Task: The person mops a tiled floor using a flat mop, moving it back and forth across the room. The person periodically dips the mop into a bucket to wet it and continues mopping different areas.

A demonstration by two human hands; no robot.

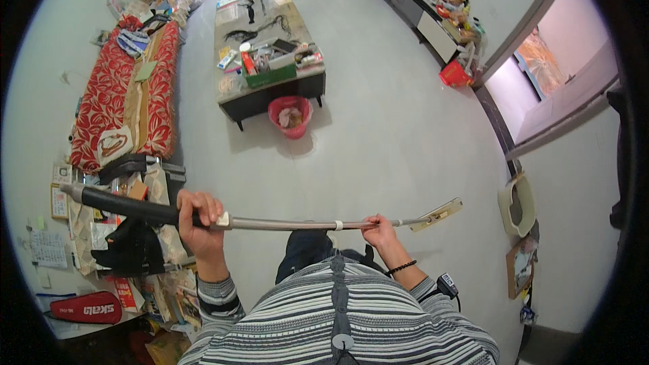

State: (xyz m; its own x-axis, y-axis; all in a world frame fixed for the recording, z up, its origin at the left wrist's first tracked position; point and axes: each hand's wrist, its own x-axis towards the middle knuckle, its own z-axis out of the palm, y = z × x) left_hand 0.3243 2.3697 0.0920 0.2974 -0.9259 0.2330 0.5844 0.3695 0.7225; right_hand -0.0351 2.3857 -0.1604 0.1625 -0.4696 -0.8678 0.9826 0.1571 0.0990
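Observation:
A long-handled mop (289,224) with a metal pole lies almost level across the front of my body. My left hand (201,223) is wrapped around it at the inner end of the black foam grip (127,205), by a white collar. Farther along, the fingers of my right hand (380,230) close on the thin part of the pole, short of the head. The flat cream mop head (437,215) with its wire frame points right, held above the floor. Its underside is hidden from me.
Ahead stands a low table (294,15) bearing a green box (271,77) of odds and ends, with a pink waste basket (290,116) before it. A red-patterned sofa (96,111) runs along the left. At right are a doorway, a red bucket (456,75) and a pale green basin (507,208).

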